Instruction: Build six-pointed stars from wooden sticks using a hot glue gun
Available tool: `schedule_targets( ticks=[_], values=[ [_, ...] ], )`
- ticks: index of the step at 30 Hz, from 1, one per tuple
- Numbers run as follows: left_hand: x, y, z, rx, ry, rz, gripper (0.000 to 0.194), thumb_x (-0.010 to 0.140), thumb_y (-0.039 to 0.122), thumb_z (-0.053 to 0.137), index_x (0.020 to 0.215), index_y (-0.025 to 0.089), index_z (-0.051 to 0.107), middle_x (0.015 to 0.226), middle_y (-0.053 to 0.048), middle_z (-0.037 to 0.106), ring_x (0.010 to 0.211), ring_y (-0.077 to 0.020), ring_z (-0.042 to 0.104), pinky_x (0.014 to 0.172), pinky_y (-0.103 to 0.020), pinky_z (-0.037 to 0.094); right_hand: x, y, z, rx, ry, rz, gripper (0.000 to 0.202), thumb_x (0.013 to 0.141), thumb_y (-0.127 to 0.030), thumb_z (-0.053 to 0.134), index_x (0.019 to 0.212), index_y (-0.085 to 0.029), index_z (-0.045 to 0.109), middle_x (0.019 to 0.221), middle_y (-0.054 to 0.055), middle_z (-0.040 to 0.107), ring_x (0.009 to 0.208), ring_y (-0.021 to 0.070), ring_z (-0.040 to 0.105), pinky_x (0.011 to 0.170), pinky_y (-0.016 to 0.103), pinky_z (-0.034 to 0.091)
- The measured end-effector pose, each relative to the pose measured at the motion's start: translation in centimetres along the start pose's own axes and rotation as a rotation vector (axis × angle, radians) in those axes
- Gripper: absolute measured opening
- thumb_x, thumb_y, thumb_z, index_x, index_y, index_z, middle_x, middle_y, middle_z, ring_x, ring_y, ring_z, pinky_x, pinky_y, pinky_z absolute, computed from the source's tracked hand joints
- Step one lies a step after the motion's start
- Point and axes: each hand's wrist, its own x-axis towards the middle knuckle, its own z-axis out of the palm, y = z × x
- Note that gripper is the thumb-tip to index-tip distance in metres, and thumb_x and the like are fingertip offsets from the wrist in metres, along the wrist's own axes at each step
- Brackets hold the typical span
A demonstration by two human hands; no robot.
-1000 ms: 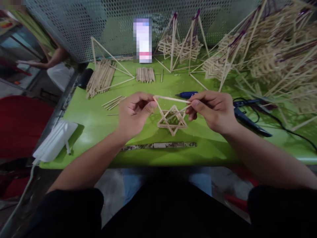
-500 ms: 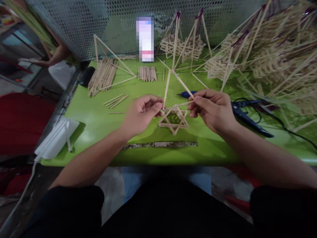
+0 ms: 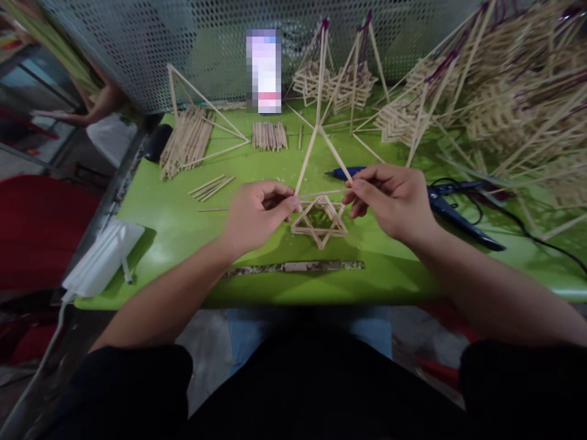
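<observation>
Between my hands is a triangular frame of thin wooden sticks [image 3: 308, 157], its apex pointing away from me. My left hand [image 3: 262, 215] pinches its left lower corner between thumb and fingers. At the right lower corner, my right hand [image 3: 389, 198] is closed on the frame the same way. Just below the frame's near stick lies a six-pointed star of stacked sticks [image 3: 320, 231] on the green table [image 3: 174, 256]. A blue pen-like tool [image 3: 345, 173] rests behind my right fingers, partly hidden.
Stick bundles [image 3: 187, 142] and a short stick pile [image 3: 269, 135] lie at the back left. Finished stick baskets [image 3: 398, 119] crowd the right. Dark pliers-like tool [image 3: 463, 220], cable, phone [image 3: 265, 73], white power strip [image 3: 105, 256] and flat strip [image 3: 298, 267] surround the work. Another person's arm [image 3: 103, 104] shows left.
The triangular frame's left corner and my left hand have shifted slightly; the near stick now sits more level. Both hands keep their hold. The whole view has moved a little.
</observation>
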Motion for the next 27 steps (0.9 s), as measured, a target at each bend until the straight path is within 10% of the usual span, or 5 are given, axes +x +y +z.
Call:
schedule_targets(
  ticks=[13, 20, 27],
  values=[
    [-0.3, 2.9, -0.6, 0.354, -0.473, -0.010, 0.027, 0.099, 0.043, 0.087, 0.081, 0.023, 0.084, 0.067, -0.001, 0.076, 0.056, -0.0147, 0.058, 0.056, -0.031, 0.037, 2.4, 1.1, -3.2, -0.522, -0.507, 0.040, 0.043, 0.099, -0.060, 0.090, 0.075, -0.025, 0.083, 0.060, -0.001, 0.071, 0.047, 0.0122, 0.054, 0.047, 0.031, 0.036],
    [0.6, 1.8, -0.9, 0.449, -0.214, 0.072, 0.023, 0.100, 0.033, 0.086, 0.119, 0.021, 0.086, 0.116, -0.011, 0.086, 0.096, -0.0258, 0.077, 0.082, -0.039, 0.060, 2.3, 2.8, -2.4, -0.359, -0.389, 0.094, 0.026, 0.095, -0.047, 0.097, 0.088, -0.026, 0.083, 0.062, -0.002, 0.076, 0.047, 0.0156, 0.066, 0.045, 0.031, 0.045],
    [1.8, -0.6, -0.4, 0.467, -0.354, 0.058, 0.034, 0.109, 0.030, 0.079, 0.142, 0.022, 0.081, 0.150, -0.013, 0.080, 0.134, -0.0362, 0.074, 0.123, -0.063, 0.055, 2.6, 4.0, -1.9, -0.333, -0.303, 0.223, 0.022, 0.094, -0.039, 0.095, 0.087, -0.027, 0.078, 0.067, 0.000, 0.081, 0.047, 0.0192, 0.070, 0.045, 0.033, 0.049]
  ],
)
